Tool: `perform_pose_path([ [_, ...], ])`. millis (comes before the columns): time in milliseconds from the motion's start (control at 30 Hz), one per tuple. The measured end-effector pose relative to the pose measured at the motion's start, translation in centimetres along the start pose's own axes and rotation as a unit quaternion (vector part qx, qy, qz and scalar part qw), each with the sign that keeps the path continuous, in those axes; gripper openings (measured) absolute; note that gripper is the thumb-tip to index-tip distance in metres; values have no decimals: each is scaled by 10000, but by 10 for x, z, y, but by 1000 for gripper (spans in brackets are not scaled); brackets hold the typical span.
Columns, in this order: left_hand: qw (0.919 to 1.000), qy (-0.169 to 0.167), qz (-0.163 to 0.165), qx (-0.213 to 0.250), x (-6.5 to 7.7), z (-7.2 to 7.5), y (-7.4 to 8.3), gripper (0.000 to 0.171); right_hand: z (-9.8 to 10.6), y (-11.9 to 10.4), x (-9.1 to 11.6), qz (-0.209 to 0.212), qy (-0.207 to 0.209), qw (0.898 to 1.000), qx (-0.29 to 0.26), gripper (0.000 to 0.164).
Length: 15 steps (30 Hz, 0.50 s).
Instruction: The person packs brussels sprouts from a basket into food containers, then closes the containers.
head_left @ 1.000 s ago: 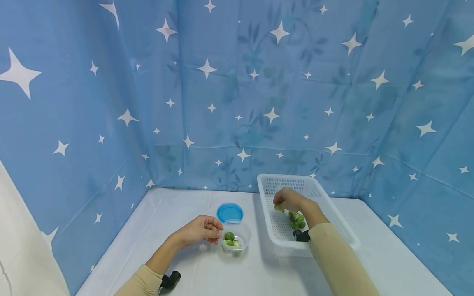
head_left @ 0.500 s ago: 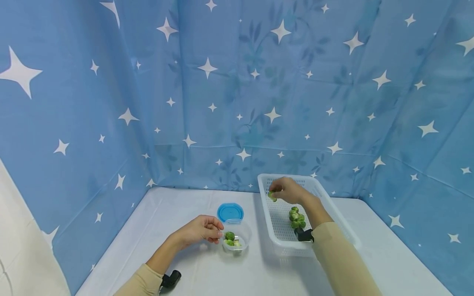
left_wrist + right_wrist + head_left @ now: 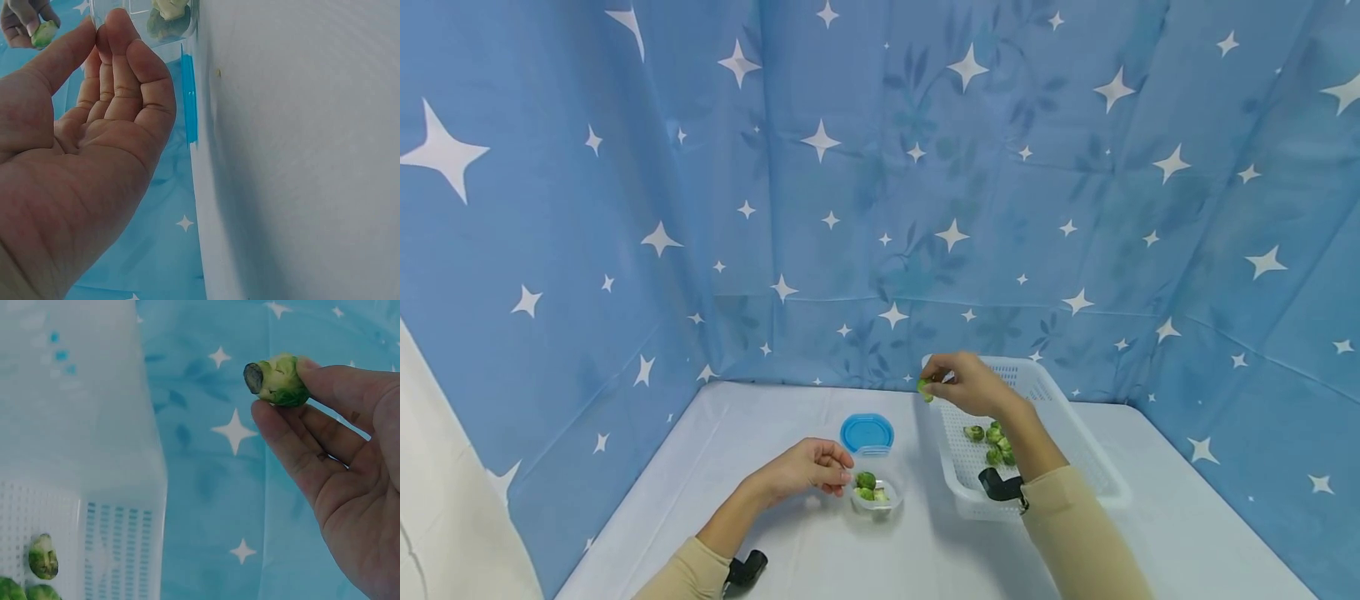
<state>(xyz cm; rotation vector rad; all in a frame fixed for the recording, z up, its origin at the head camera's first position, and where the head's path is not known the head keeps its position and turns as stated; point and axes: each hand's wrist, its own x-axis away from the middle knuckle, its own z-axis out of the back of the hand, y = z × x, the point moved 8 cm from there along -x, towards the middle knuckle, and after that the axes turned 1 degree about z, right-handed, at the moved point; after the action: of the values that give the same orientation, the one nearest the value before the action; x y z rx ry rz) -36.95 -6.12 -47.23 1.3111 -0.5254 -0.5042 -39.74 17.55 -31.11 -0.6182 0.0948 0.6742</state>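
A Brussels sprout (image 3: 277,381) is pinched between the thumb and fingertips of my right hand (image 3: 966,385), above the left rim of the white basket (image 3: 951,467). Its cut, darkened stem end faces outward in the right wrist view. My left hand (image 3: 805,468) pinches the near-left edge of a small clear plastic container (image 3: 891,479) that stands on the table. Several sprouts (image 3: 865,481) lie inside that container. Left in the basket is a loose group of sprouts (image 3: 995,442), partly hidden by my right wrist.
A blue lid (image 3: 867,432) lies flat on the white tabletop (image 3: 760,433) just behind the container. The tall basket walls stand to the right. A blue curtain with white stars (image 3: 850,192) hangs round the back and sides.
My right hand has lifted the sprout up and moved left, from inside the basket to over its left rim. Another sprout in the basket has come into sight. The left hand stays put.
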Motion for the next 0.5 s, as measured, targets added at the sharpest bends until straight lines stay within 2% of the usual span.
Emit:
perform_pose_path([
  [333,10000,27,-1,-18,0,-1,0,32,-15,-27,3,316,223,9992,113,12],
  [500,10000,31,5,-24,1,0,1,32,-22,-36,2,407,233,9989,-36,11],
])
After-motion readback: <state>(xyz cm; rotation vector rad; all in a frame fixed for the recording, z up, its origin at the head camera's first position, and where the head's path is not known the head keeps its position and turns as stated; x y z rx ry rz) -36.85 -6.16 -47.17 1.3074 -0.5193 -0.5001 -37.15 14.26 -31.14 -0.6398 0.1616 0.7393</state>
